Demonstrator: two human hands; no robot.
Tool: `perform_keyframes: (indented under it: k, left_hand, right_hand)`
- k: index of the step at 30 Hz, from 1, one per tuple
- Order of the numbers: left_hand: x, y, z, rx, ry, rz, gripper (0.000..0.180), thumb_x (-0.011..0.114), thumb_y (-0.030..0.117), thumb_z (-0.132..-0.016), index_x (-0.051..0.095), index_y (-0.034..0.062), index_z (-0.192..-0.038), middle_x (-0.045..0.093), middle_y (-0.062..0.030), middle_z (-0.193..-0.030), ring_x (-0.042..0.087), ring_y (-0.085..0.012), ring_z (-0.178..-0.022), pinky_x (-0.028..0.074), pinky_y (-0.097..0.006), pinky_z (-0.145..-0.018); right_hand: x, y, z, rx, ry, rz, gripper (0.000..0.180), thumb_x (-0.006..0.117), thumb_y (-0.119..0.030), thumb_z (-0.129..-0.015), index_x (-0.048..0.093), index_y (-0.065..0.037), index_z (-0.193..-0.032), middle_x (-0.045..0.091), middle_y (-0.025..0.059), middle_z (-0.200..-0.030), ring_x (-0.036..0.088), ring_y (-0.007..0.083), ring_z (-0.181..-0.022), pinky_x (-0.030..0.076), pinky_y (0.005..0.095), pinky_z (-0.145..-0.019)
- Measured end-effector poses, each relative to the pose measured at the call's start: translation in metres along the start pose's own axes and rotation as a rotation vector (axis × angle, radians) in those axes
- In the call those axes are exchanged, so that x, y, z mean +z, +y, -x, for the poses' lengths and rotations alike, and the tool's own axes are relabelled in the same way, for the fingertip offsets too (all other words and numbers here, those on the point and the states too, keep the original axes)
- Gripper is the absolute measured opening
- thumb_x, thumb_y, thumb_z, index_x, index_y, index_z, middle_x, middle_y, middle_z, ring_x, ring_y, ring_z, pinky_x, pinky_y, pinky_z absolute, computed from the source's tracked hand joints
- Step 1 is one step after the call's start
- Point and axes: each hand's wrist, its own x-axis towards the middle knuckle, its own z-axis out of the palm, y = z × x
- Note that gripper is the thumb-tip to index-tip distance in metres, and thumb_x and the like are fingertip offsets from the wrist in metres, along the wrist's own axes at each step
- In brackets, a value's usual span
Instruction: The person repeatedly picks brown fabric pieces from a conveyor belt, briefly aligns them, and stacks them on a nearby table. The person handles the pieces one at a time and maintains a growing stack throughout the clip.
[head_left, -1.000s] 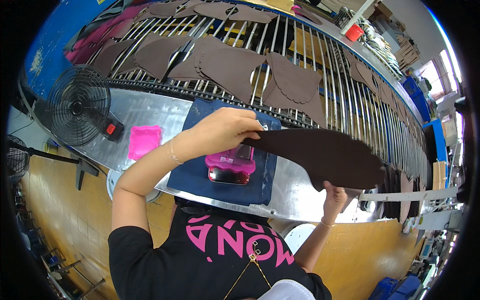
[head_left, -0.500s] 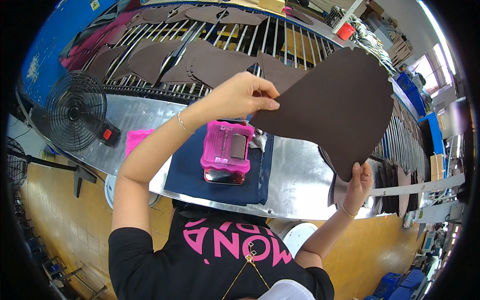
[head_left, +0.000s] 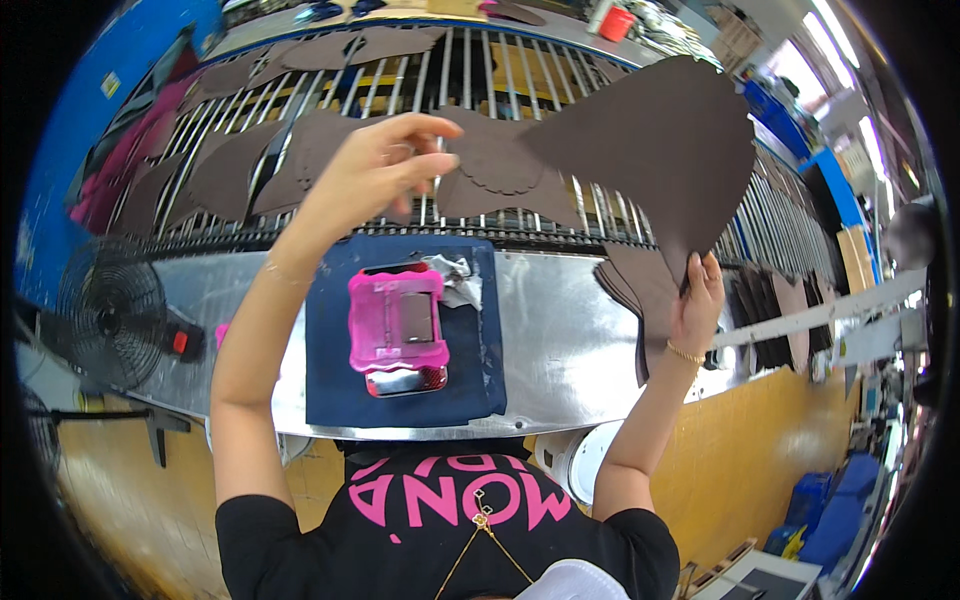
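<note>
Right hand (head_left: 700,300) now gripping the large brown leather piece (head_left: 660,150) by its lower edge, raised higher than a moment ago, above the roller rack (head_left: 470,80). Left hand (head_left: 375,170) off it, fingers loosely curled, holding nothing. Pink frame (head_left: 397,318) resting on the surface (head_left: 560,330).

- The person wore a black short-sleeved T-shirt (head_left: 440,530) with pink lettering across it.
- A thin bracelet (head_left: 283,275) circled the left wrist.
- A gold bracelet (head_left: 684,353) ringed the right wrist.
</note>
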Motion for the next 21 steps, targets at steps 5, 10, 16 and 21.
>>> perform_keyframes:
  k: [5, 10, 16, 21]
  left_hand:
    - [-0.025, -0.013, 0.019, -0.090, 0.093, -0.040, 0.033, 0.062, 0.018, -0.089, 0.058, 0.0030, -0.118, 0.056, 0.0000, -0.088, 0.056, -0.0058, -0.069, 0.045, -0.018, -0.049]
    - [-0.053, -0.023, 0.033, -0.112, 0.230, -0.100, 0.035, 0.066, 0.017, -0.086, 0.059, 0.0024, -0.117, 0.058, -0.0011, -0.088, 0.057, -0.0072, -0.070, 0.047, -0.019, -0.052]
    - [-0.035, -0.021, -0.025, 0.273, 0.260, -0.346, 0.059, 0.072, 0.023, -0.081, 0.049, 0.0008, -0.131, 0.059, -0.0108, -0.114, 0.062, -0.0181, -0.093, 0.050, -0.032, -0.088]
    - [0.001, -0.026, -0.075, -0.181, -0.325, -0.050, 0.045, 0.068, 0.017, -0.085, 0.054, 0.0047, -0.126, 0.064, -0.0060, -0.105, 0.063, -0.0121, -0.091, 0.054, -0.027, -0.073]
  right_hand:
    - [-0.033, 0.021, -0.045, 0.045, 0.114, -0.022, 0.018, 0.059, -0.003, -0.090, 0.057, 0.001, -0.108, 0.065, 0.0079, -0.101, 0.062, 0.0128, -0.089, 0.048, 0.0230, -0.078]
    - [-0.040, 0.011, -0.098, -0.043, -0.056, 0.335, 0.028, 0.062, -0.007, -0.090, 0.058, 0.000, -0.116, 0.066, 0.0029, -0.099, 0.059, 0.0080, -0.086, 0.046, 0.0208, -0.077]
    - [0.033, -0.070, -0.126, 0.017, -0.586, 0.835, 0.027, 0.062, -0.013, -0.089, 0.062, 0.006, -0.108, 0.063, 0.0000, -0.084, 0.053, 0.0044, -0.075, 0.045, 0.0206, -0.068]
    - [0.073, -0.083, -0.131, 0.048, -0.889, 1.021, 0.020, 0.062, -0.009, -0.085, 0.065, 0.006, -0.098, 0.063, 0.0013, -0.076, 0.053, 0.0062, -0.066, 0.045, 0.0233, -0.064]
